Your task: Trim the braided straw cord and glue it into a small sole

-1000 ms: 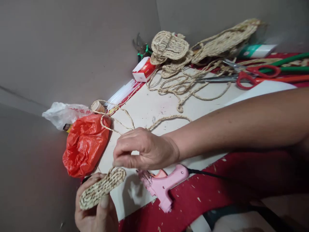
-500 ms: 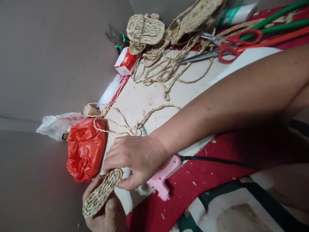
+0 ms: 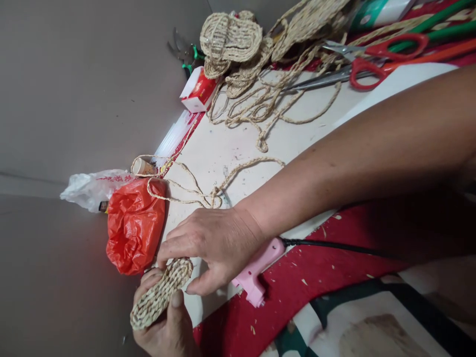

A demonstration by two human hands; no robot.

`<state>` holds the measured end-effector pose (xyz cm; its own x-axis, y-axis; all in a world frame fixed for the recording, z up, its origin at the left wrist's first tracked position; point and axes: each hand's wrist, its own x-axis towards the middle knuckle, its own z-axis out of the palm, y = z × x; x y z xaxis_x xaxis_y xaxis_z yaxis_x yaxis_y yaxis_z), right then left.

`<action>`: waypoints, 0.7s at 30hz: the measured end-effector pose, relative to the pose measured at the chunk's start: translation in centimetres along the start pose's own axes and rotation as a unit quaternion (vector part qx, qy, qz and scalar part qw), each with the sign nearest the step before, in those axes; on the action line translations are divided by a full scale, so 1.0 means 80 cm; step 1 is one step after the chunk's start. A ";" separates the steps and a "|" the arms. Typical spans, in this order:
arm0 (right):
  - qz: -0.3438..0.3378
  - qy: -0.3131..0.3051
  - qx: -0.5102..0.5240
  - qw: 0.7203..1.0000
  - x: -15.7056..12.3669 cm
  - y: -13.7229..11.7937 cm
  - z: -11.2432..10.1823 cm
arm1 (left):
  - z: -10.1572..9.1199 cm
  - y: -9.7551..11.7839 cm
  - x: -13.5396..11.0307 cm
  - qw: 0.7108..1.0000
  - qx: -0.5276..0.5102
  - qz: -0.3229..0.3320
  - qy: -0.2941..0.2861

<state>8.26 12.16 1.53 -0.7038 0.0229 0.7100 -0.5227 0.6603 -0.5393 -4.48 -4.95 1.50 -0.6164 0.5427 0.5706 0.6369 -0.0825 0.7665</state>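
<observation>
My left hand (image 3: 163, 322) is closed around an oval piece of braided straw (image 3: 161, 292), its thumb against the near edge and its fingers behind. The piece is tilted, with its rows of braid facing me. Over its upper end reaches my right hand (image 3: 208, 248), back of the hand towards me. Its fingertips are at the far edge of the piece, and the thumb is spread away with a gap beside the end. Partly under my right wrist lies a pink glue gun (image 3: 256, 282) with a black cord. A thin straw cord (image 3: 238, 173) trails behind that hand.
Past my hands stand a red plastic bag (image 3: 137, 223), a white bag (image 3: 96, 186) and a paper cup (image 3: 143, 167). Farther up are a red-white box (image 3: 199, 91), pruning shears (image 3: 184, 54), woven straw pieces (image 3: 230, 37) and red-handled scissors (image 3: 372, 59). Red cloth (image 3: 297, 277) edges the pale board (image 3: 249, 139).
The view has shifted slightly. My right thumb has moved a little away from the straw piece's end. My left thumb has slid up along its near edge.
</observation>
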 end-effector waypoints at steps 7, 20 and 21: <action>-0.020 -0.010 -0.026 0.999 0.001 -0.002 -0.004 | -0.002 -0.001 0.002 0.999 0.044 0.026 0.004; 0.009 0.001 -0.022 1.000 0.001 0.001 -0.007 | 0.001 0.000 0.001 0.997 0.069 0.005 0.028; 0.010 0.001 -0.025 1.000 0.001 0.001 -0.007 | 0.000 0.000 0.000 0.998 0.062 0.006 0.026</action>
<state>8.42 12.61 1.79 -0.7130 0.0380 0.7001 -0.4831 0.6970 -0.5299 -4.49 -4.93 1.54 -0.6301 0.4977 0.5960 0.6944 0.0178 0.7194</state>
